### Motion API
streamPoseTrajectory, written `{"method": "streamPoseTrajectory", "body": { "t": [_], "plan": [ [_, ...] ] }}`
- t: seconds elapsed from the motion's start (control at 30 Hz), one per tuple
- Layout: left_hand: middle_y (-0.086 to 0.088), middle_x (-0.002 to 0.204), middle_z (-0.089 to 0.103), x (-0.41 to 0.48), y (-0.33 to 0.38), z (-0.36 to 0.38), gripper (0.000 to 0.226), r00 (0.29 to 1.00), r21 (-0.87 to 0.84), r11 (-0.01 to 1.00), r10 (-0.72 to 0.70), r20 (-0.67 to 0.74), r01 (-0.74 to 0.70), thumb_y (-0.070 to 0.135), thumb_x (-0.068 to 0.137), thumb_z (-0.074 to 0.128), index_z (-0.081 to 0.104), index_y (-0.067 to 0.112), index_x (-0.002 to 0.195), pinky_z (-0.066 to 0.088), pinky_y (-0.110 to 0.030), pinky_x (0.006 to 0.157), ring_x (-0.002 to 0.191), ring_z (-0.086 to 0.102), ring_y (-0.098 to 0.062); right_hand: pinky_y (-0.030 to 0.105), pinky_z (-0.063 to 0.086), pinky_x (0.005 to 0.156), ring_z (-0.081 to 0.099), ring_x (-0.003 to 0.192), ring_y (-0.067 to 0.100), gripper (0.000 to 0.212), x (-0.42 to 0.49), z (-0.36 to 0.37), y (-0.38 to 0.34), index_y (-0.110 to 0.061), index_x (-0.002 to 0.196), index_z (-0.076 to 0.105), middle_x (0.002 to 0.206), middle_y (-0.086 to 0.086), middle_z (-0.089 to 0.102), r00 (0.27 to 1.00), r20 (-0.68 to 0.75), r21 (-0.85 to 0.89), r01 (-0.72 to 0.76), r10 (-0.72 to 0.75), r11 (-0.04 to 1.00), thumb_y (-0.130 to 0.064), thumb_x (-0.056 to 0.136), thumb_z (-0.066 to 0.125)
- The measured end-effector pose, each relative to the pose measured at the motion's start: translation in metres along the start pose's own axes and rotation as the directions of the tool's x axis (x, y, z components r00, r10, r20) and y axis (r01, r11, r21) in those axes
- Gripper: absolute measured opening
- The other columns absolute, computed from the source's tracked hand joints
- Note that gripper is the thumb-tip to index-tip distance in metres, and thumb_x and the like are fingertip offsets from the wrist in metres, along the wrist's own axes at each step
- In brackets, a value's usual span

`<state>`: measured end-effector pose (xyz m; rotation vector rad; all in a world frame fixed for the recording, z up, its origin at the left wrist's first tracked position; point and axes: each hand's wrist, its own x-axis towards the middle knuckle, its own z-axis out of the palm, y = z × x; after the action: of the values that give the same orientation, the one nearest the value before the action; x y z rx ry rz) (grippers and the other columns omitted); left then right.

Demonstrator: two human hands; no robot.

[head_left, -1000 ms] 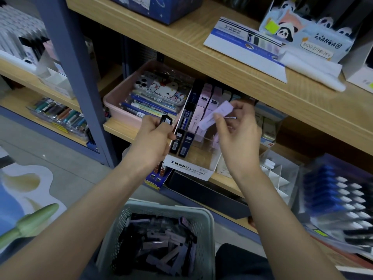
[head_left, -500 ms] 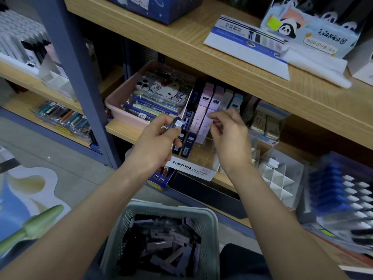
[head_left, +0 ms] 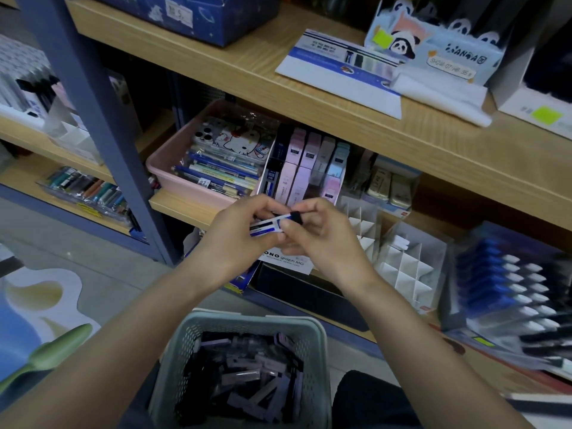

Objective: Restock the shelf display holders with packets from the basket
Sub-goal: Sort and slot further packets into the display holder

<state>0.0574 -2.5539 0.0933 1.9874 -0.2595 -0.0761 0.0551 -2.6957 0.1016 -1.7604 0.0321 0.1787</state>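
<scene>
Both hands meet in front of the white display holder (head_left: 286, 264). My left hand (head_left: 238, 236) grips a dark blue and white packet (head_left: 268, 226) lying crosswise. My right hand (head_left: 322, 235) pinches the packet's black end between thumb and fingers. Behind them the holder's rows carry dark blue, pink, grey and light blue packets (head_left: 305, 164). A grey mesh basket (head_left: 188, 345) sits below at the bottom centre with several purple and black packets (head_left: 250, 373) loose inside.
A pink tray (head_left: 167, 168) of pens and phone cases stands left of the holder. White divider grids (head_left: 405, 267) sit to its right, with blue-capped pens (head_left: 501, 280) beyond. The wooden upper shelf (head_left: 235, 66) overhangs; a blue upright post (head_left: 102, 125) stands left.
My right hand put the pale purple packet into the holder, then came back to my left hand. It now pinches the end of the dark blue packet that my left hand keeps holding.
</scene>
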Motion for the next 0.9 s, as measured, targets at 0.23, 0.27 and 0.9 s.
{"method": "streamPoseTrajectory", "body": {
  "t": [0.23, 0.27, 0.9],
  "plan": [
    [0.004, 0.119, 0.048, 0.01, -0.014, 0.011, 0.038, 0.985, 0.37, 0.914, 0.168, 0.029, -0.167, 0.012, 0.09, 0.057, 0.053, 0.018, 0.128, 0.028, -0.01, 0.095, 0.114, 0.043, -0.008, 0.024, 0.054, 0.071, 0.064, 0.077, 0.011, 0.019, -0.001, -0.036, 0.011, -0.025, 0.094, 0.052, 0.084, -0.012, 0.059, 0.908, -0.312, -0.404, 0.141, -0.281, 0.904, -0.015, 0.087, 0.066],
    [0.001, 0.125, 0.048, 0.013, -0.016, 0.013, 0.041, 0.98, 0.404, 0.893, 0.19, 0.061, -0.198, 0.013, 0.091, 0.055, 0.05, 0.016, 0.131, 0.026, -0.014, 0.1, 0.119, 0.042, -0.011, 0.022, 0.053, 0.072, 0.063, 0.078, 0.009, 0.015, -0.001, -0.039, 0.013, -0.024, 0.095, 0.054, 0.084, -0.015, 0.058, 0.905, -0.301, -0.434, 0.15, -0.3, 0.888, -0.016, 0.087, 0.065],
    [-0.008, 0.13, 0.043, 0.027, -0.04, 0.014, 0.052, 0.961, 0.658, 0.701, 0.227, 0.159, -0.274, 0.014, 0.091, 0.053, 0.039, 0.008, 0.14, 0.031, -0.033, 0.104, 0.121, 0.038, -0.023, 0.012, 0.044, 0.077, 0.053, 0.088, 0.004, 0.019, 0.038, -0.025, 0.009, -0.007, 0.109, 0.062, 0.103, -0.002, 0.049, 0.71, -0.243, -0.62, 0.41, -0.66, 0.669, -0.014, 0.093, 0.056]
  ]
}}
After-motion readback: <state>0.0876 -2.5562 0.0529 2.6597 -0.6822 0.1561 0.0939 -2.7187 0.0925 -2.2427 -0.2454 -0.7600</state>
